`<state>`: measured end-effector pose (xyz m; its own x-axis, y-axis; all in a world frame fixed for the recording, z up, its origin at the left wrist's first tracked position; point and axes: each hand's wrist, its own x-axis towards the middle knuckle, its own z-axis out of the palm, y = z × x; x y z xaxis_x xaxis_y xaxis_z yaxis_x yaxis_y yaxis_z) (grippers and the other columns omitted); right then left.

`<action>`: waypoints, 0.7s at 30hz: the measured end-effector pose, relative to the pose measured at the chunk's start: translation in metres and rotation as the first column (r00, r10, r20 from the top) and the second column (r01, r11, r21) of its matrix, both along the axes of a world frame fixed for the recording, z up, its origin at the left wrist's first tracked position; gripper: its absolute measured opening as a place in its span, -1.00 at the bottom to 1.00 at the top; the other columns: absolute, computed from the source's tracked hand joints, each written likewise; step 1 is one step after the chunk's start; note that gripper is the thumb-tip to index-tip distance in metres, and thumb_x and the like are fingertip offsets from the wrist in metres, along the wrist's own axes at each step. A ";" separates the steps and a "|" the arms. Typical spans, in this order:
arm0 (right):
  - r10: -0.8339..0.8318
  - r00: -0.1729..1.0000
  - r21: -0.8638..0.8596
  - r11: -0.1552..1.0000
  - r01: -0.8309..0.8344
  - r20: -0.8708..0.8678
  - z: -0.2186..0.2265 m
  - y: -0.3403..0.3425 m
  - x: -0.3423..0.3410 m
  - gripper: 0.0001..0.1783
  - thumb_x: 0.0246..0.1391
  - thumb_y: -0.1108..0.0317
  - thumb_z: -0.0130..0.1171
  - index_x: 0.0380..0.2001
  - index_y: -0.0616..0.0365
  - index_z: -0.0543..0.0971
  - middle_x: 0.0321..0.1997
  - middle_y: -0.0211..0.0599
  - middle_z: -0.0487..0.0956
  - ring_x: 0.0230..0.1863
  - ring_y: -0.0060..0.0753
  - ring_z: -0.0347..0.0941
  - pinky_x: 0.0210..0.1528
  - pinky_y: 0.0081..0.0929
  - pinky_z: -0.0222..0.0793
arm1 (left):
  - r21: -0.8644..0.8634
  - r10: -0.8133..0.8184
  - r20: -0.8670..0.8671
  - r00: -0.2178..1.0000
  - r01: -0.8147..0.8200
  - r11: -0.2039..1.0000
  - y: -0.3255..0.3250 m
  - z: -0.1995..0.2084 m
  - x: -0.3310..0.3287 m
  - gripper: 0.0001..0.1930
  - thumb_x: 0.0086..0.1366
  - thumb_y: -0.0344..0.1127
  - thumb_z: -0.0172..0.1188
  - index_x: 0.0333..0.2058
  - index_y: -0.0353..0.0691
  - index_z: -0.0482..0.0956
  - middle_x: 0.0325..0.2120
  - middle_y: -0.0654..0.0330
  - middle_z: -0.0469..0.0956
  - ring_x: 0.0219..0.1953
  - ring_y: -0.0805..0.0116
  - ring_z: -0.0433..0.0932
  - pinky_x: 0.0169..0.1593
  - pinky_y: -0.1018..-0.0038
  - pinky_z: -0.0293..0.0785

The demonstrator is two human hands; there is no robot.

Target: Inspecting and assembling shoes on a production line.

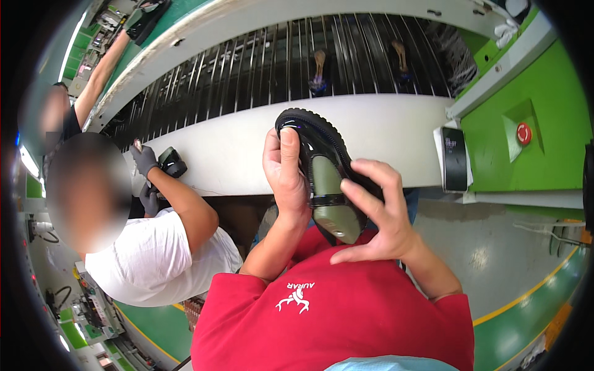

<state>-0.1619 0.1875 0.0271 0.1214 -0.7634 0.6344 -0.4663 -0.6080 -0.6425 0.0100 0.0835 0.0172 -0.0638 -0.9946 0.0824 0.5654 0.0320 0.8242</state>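
Note:
A glossy black shoe (pixel 314 141) with a thick ridged sole is held in front of my chest, toe pointing away from me. Inside it sits an olive-green shoe last (pixel 337 219), showing through the opening on both sides of a black strap. My left hand (pixel 286 170) grips the toe end, thumb lying over the upper. On the other side, my right hand (pixel 382 213) has its fingers spread, the fingertips at the shoe's side near the strap. The shoe hides part of the left fingers.
A white ledge (pixel 396 123) runs ahead, beside a conveyor of metal rods (pixel 247 74) carrying two brown-topped objects. At left, a co-worker's gloved hand (pixel 146 159) is by another dark shoe (pixel 173 162). A phone (pixel 453 159) stands near a green machine (pixel 495 157) with a red button (pixel 523 133).

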 end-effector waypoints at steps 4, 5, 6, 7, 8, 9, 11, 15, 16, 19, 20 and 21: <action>-0.296 0.950 -0.290 0.921 0.258 -0.094 -0.024 -0.015 0.006 -0.10 0.08 -0.05 0.63 0.37 0.09 0.49 0.33 0.04 0.51 0.28 0.26 0.46 0.31 0.28 0.39 | -0.179 0.054 0.021 0.998 -0.050 0.983 -0.007 0.018 -0.011 -0.65 0.52 -0.30 0.40 0.08 -0.28 0.45 -0.10 0.19 0.67 -0.11 0.53 0.63 0.04 0.53 0.60; -0.331 0.938 -0.316 0.905 0.284 -0.104 -0.018 -0.015 0.004 -0.13 0.12 -0.02 0.61 0.37 0.15 0.49 0.26 0.04 0.57 0.22 0.21 0.48 0.25 0.23 0.42 | -0.205 0.022 0.057 0.998 -0.010 0.979 -0.010 0.024 -0.012 -0.63 0.50 -0.32 0.42 0.10 -0.28 0.44 -0.10 0.19 0.67 -0.11 0.53 0.64 0.05 0.53 0.61; -0.315 0.944 -0.326 0.907 0.267 -0.102 -0.016 -0.014 0.000 -0.12 0.12 -0.03 0.61 0.38 0.17 0.49 0.25 0.05 0.59 0.19 0.18 0.49 0.21 0.17 0.44 | -0.247 -0.032 0.117 0.993 0.060 0.967 -0.018 0.039 -0.010 -0.57 0.46 -0.37 0.45 0.13 -0.27 0.41 -0.05 0.09 0.70 -0.06 0.42 0.71 0.09 0.45 0.67; -0.298 0.949 -0.335 0.909 0.250 -0.101 -0.014 -0.014 -0.005 -0.10 0.12 -0.03 0.61 0.39 0.20 0.49 0.24 0.05 0.60 0.15 0.15 0.50 0.18 0.11 0.47 | -0.270 -0.145 0.116 0.983 0.172 0.947 -0.017 0.053 -0.008 -0.51 0.45 -0.39 0.44 0.20 -0.25 0.37 0.01 -0.06 0.72 -0.01 0.23 0.78 0.11 0.31 0.74; -0.297 0.949 -0.343 0.907 0.246 -0.106 -0.013 -0.014 -0.008 -0.10 0.12 -0.03 0.61 0.39 0.20 0.49 0.24 0.05 0.60 0.15 0.15 0.50 0.18 0.11 0.47 | -0.298 -0.148 0.204 0.968 0.205 0.932 -0.016 0.069 -0.006 -0.54 0.45 -0.42 0.41 0.19 -0.26 0.40 0.00 -0.12 0.73 -0.01 0.15 0.80 0.10 0.25 0.76; -0.271 0.958 -0.341 0.913 0.225 -0.094 -0.012 -0.014 -0.011 -0.09 0.12 -0.03 0.61 0.40 0.21 0.50 0.24 0.06 0.62 0.12 0.12 0.51 0.14 0.04 0.49 | -0.321 -0.146 0.291 0.946 0.240 0.916 -0.017 0.076 -0.005 -0.58 0.46 -0.44 0.39 0.18 -0.27 0.43 0.00 -0.17 0.74 -0.01 0.08 0.81 0.09 0.19 0.78; -0.239 0.967 -0.341 0.919 0.196 -0.087 -0.005 -0.015 -0.014 -0.09 0.12 -0.02 0.61 0.41 0.22 0.50 0.23 0.06 0.63 0.08 0.10 0.53 0.10 -0.02 0.51 | -0.363 -0.141 0.289 0.947 0.245 0.899 -0.029 0.068 -0.003 -0.63 0.47 -0.46 0.36 0.16 -0.29 0.46 -0.03 -0.15 0.75 -0.02 0.09 0.81 0.07 0.20 0.79; -0.203 0.976 -0.281 0.944 0.174 -0.077 0.019 -0.019 -0.022 -0.20 -0.07 0.20 0.71 0.25 0.19 0.65 0.21 -0.04 0.67 0.00 0.02 0.56 0.00 -0.15 0.57 | -0.369 -0.127 0.192 0.973 0.192 0.909 -0.037 0.047 -0.007 -0.77 0.51 -0.48 0.29 0.07 -0.34 0.54 -0.11 -0.13 0.77 -0.08 0.08 0.83 0.01 0.20 0.81; -0.181 0.978 -0.246 0.958 0.151 -0.106 0.025 -0.023 -0.029 -0.22 -0.10 0.23 0.72 0.23 0.18 0.68 0.19 -0.05 0.69 -0.01 0.02 0.57 -0.01 -0.16 0.58 | -0.340 -0.120 0.165 0.979 0.170 0.925 -0.038 0.040 -0.009 -0.79 0.55 -0.44 0.24 0.08 -0.34 0.54 -0.10 -0.09 0.77 -0.05 0.15 0.81 0.04 0.23 0.78; -0.178 0.973 -0.186 0.971 0.149 -0.150 0.054 -0.038 -0.041 -0.33 -0.17 0.29 0.73 0.09 0.16 0.75 0.07 -0.16 0.75 -0.07 -0.03 0.62 -0.05 -0.19 0.58 | -0.322 -0.053 0.360 0.931 0.177 0.930 -0.049 -0.006 -0.003 -0.70 0.61 -0.28 0.18 0.15 -0.35 0.50 0.03 -0.15 0.72 0.07 0.05 0.76 0.20 0.18 0.69; -0.163 0.970 -0.146 0.980 0.137 -0.182 0.061 -0.044 -0.047 -0.37 -0.17 0.30 0.73 0.05 0.14 0.75 0.02 -0.20 0.76 -0.11 -0.05 0.62 -0.07 -0.20 0.58 | -0.378 0.007 0.553 0.833 0.244 0.893 -0.053 -0.021 0.007 -0.55 0.58 -0.14 0.24 0.25 -0.34 0.48 0.20 -0.09 0.65 0.24 0.09 0.66 0.37 0.18 0.54; -0.144 0.967 -0.104 0.987 0.124 -0.211 0.067 -0.051 -0.052 -0.40 -0.18 0.32 0.72 0.01 0.11 0.76 -0.03 -0.24 0.78 -0.14 -0.07 0.62 -0.09 -0.20 0.58 | -0.314 -0.034 0.503 0.864 0.219 0.924 -0.049 -0.025 0.007 -0.35 0.39 -0.06 0.49 0.29 -0.30 0.51 0.29 -0.01 0.58 0.33 0.12 0.58 0.37 0.21 0.50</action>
<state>-0.2136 0.1364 0.0944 0.1641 -0.7237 0.6703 -0.6698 -0.5806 -0.4629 0.0167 0.0347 -0.0078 -0.3104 -0.8852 0.3465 0.1216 0.3245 0.9380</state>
